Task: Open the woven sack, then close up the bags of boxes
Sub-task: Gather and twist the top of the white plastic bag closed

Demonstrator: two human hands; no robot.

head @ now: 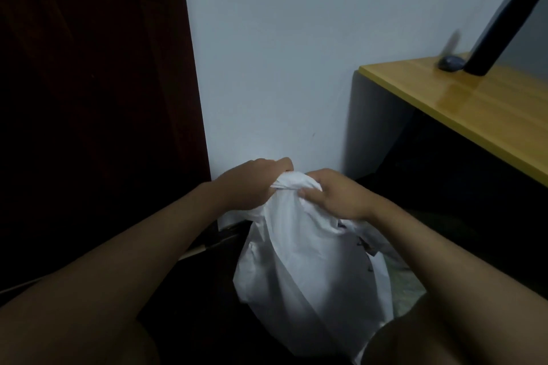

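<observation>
Head view: white bag neck is gripped by both hands, flanked by dark door and wooden worktop.

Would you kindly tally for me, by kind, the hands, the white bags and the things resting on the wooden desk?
Hands: 2, left hand and right hand, both gripping the bag's gathered top.
White bags: 1, bag.
Things on the desk: 2, dark slab, small dark lump.
Total: 5.
</observation>
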